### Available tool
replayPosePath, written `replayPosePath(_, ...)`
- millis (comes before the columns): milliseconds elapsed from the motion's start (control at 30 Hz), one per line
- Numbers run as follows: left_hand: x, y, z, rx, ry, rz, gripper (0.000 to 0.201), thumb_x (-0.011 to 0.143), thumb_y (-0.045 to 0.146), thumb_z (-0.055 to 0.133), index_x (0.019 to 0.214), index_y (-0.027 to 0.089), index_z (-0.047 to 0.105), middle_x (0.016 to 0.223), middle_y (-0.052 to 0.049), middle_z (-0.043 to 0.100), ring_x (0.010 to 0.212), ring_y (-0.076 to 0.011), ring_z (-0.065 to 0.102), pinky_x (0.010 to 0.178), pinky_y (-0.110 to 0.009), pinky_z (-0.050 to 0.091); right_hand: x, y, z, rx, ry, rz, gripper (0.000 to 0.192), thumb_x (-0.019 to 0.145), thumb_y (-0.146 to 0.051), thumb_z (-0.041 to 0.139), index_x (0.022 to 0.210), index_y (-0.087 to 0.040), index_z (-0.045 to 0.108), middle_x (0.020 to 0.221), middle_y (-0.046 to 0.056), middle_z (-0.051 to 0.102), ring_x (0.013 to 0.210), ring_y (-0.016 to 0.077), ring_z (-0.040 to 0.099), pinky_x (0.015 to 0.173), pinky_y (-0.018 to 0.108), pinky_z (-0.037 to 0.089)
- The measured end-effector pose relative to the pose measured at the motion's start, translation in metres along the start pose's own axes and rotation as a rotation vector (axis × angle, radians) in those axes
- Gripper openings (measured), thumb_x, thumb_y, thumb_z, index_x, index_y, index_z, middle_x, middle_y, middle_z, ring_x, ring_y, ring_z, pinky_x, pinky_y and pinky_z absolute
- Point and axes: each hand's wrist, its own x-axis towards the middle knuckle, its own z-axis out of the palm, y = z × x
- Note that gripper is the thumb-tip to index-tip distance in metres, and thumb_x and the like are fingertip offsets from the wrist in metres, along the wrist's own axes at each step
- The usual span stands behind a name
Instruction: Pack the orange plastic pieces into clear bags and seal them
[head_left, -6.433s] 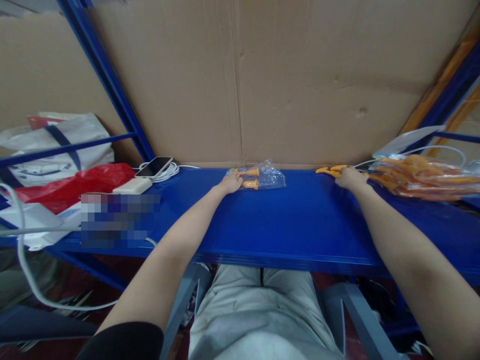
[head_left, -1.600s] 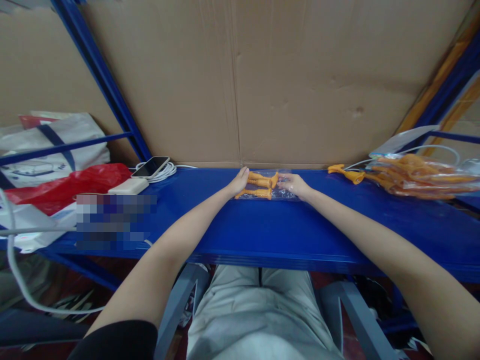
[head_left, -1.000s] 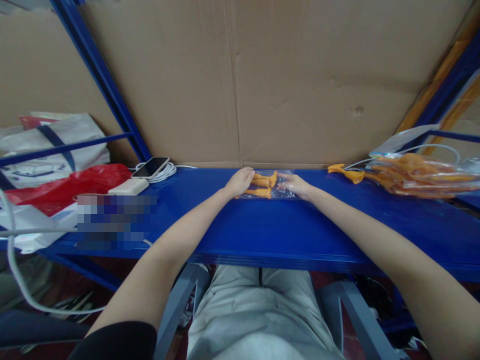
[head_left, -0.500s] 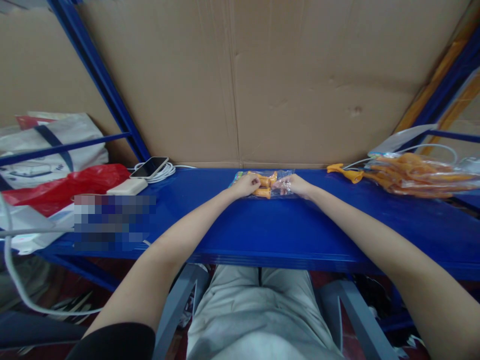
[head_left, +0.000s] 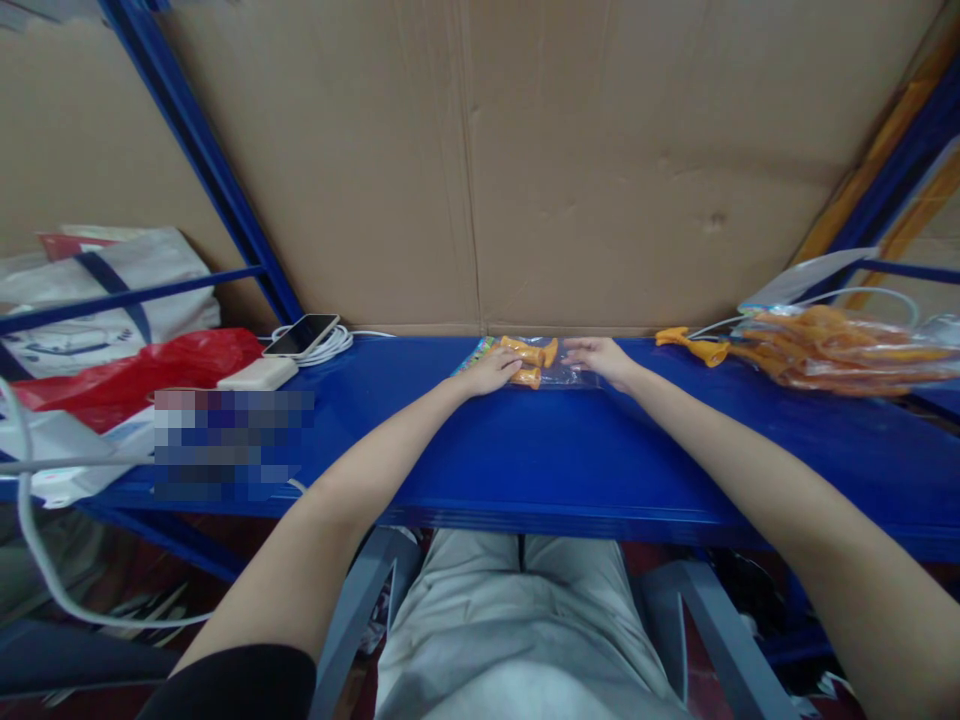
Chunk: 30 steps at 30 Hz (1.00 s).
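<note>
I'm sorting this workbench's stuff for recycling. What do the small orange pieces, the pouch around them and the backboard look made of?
Orange pieces: probably moulded plastic, uniform colour, smooth, slightly glossy. Pouch: thin clear plastic film, see-through with crinkled glints. Backboard: corrugated cardboard, matte brown with fold creases and dents. The left hand and right hand rest on the pouch.

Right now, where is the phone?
The phone lies at the back left of the blue shelf, on a coiled white cable against the cardboard, just behind a white power bank.
</note>
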Motion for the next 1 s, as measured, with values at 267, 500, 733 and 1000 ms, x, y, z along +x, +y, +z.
replayPosePath(267,0.0,-0.012,-0.001,-0.021,-0.015,-0.054,0.049,0.103,0.039,0.031,0.137,0.02,0.062,0.151,-0.005,0.056,0.146,-0.0214,0.044,0.126,-0.04,0.025,0.021,0.004,-0.073,-0.417,0.438,0.033,0.05,0.086,-0.015,0.057,0.136,-0.011,0.063,0.133,0.02,0.066,0.122,0.0279,0.062,0.103,0.037,0.05)
replayPosePath(500,-0.002,-0.02,-0.002,-0.039,-0.039,-0.188,0.057,0.104,0.039,0.026,0.145,0.012,0.055,0.158,-0.011,0.046,0.15,-0.0202,0.038,0.126,-0.035,0.023,-0.009,0.024,-0.129,-1.011,0.634,0.181,0.058,0.093,-0.02,0.046,0.147,-0.001,0.048,0.155,0.033,0.038,0.149,0.0438,0.026,0.109,0.059,0.036)
replayPosePath(733,-0.006,-0.023,-0.007,-0.047,-0.066,-0.261,0.059,0.103,0.04,0.023,0.149,0.016,0.05,0.161,-0.006,0.04,0.154,-0.0203,0.03,0.127,-0.035,0.019,-0.011,0.012,-0.125,-1.083,0.517,0.4,0.053,0.101,-0.03,0.04,0.141,0.001,0.056,0.14,0.038,0.053,0.136,0.0453,0.049,0.109,0.058,0.035)
replayPosePath(1000,-0.011,-0.033,-0.01,-0.057,-0.027,-0.248,0.059,0.103,0.044,0.022,0.147,0.019,0.053,0.159,-0.005,0.043,0.152,-0.0223,0.033,0.127,-0.039,0.021,0.008,0.002,-0.101,-1.132,0.221,0.275,0.041,0.097,-0.037,0.049,0.111,-0.008,0.074,0.094,0.022,0.074,0.085,0.0292,0.073,0.078,0.039,0.056)
